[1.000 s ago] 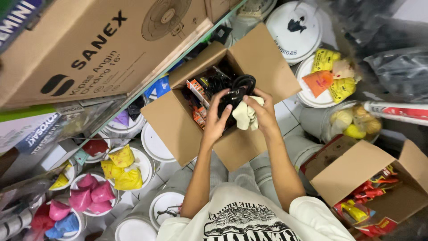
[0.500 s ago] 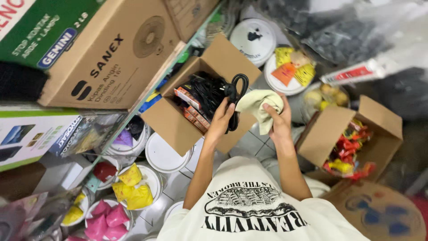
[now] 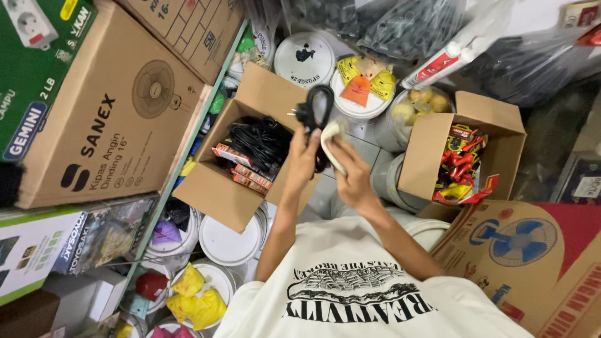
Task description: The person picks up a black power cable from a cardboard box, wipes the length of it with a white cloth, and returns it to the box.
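Note:
My left hand is raised over an open cardboard box and grips a coiled black power cord with its plug sticking out to the left. My right hand is close beside it, holding a pale cream cloth against the lower part of the coil. Inside the box lie more black cords and a few flat orange and red packs. My white printed shirt fills the bottom of the view.
A second open box with red packaged items stands to the right. Round white lidded tubs and bagged yellow goods surround the boxes. Large fan cartons are stacked at left; another sits at lower right.
The black cord has come up out of the box and now hangs above its right flap. Both hands have drawn together around it, and the view has shifted left.

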